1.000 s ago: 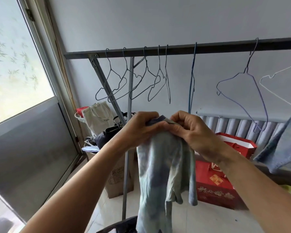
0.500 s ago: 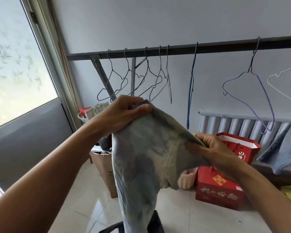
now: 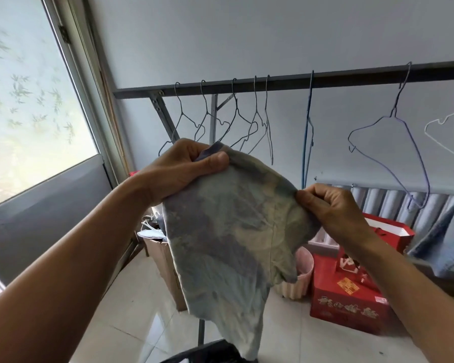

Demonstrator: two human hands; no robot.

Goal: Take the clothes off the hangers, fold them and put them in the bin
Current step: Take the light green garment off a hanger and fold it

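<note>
Both hands pinch garment (image 3: pixel 228 231) | left hand (image 3: pixel 178 171) top corner | right hand (image 3: pixel 330 213) side edge

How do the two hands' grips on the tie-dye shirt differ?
The left hand holds the tie-dye shirt higher; the right hand sits lower. The left hand grips a dark-edged corner with its thumb flat on top; the right hand pinches the opposite edge with curled fingers. Both hold the same shirt, spread between them.
</note>
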